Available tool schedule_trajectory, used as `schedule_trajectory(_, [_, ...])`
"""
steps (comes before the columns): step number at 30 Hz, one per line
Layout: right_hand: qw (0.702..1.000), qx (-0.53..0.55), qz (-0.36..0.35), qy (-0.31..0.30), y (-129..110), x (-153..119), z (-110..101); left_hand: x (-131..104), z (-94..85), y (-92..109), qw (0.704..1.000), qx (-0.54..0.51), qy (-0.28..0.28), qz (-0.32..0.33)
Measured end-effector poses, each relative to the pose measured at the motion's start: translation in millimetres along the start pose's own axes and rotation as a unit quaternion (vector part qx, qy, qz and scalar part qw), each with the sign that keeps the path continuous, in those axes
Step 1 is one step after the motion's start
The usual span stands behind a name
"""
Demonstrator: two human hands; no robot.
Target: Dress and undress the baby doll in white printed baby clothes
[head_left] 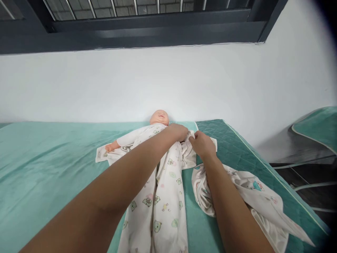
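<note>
A baby doll (159,117) lies on its back on the green bed, its head near the wall. White clothing with small green animal prints (170,196) covers its body and runs down toward me. The doll's arm on the left is in a white sleeve, with the bare hand (112,146) sticking out. My left hand (179,132) is closed on white sleeve fabric at the doll's shoulder on the right. Just beside it, my right hand (203,143) pinches the same fabric (191,135). The doll's arm on this side is hidden.
A crumpled white printed garment (259,189) lies on the darker green quilted pad (237,151), partly under my right forearm. Behind the bed stand a white wall (118,84) and a dark, barred window frame (158,31). Green fabric (318,126) shows at the far right.
</note>
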State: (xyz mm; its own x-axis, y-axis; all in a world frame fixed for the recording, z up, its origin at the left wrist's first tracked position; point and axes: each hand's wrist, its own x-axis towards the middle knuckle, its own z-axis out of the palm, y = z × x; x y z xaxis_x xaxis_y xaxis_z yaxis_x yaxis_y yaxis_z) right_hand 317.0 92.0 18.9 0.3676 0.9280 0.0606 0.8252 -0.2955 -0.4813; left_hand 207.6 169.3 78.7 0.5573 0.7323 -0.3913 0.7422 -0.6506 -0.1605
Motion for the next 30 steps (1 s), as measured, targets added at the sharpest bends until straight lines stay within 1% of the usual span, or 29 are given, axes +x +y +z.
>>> schedule_trajectory(2, [0.999,0.006,0.024,0.03,3.4,0.1,-2.8,-7.2,-4.0,-5.6,1.0,0.008,0.011,0.005])
schedule_trajectory(4, [0.998,0.012,0.043,0.048,5.8,0.1,-4.6,-14.3,-8.3,-11.4,1.0,0.015,0.01,0.008])
schedule_trajectory(7, [0.998,0.01,0.044,0.035,6.1,0.0,-3.9,-16.6,-9.0,-13.2,1.0,0.023,0.002,0.009])
schedule_trajectory(11, [1.0,0.002,0.031,0.002,4.0,0.3,-0.6,-2.6,0.7,-2.0,1.0,0.021,-0.001,0.014])
schedule_trajectory(15, [1.0,-0.001,0.01,-0.017,2.8,1.9,0.6,10.8,9.9,6.9,0.999,0.024,0.002,0.029])
schedule_trajectory(17, [1.0,-0.002,0.004,-0.023,2.4,2.5,0.6,13.1,14.0,7.6,0.999,0.029,0.019,0.035])
schedule_trajectory(19, [1.0,-0.002,0.004,-0.023,2.2,2.3,0.2,13.2,18.7,6.8,0.998,0.036,0.048,0.036])
schedule_trajectory(23, [1.0,0.007,0.018,0.008,2.9,0.0,-2.0,10.6,25.5,2.9,0.993,0.05,0.102,0.034])
schedule_trajectory(26, [0.999,0.019,0.034,0.03,4.7,-1.2,-4.2,5.8,23.7,-3.6,0.99,0.058,0.119,0.041])
schedule_trajectory(30, [0.997,0.032,0.054,0.048,9.0,-0.7,-6.0,-8.2,13.3,-16.8,0.988,0.065,0.132,0.042])
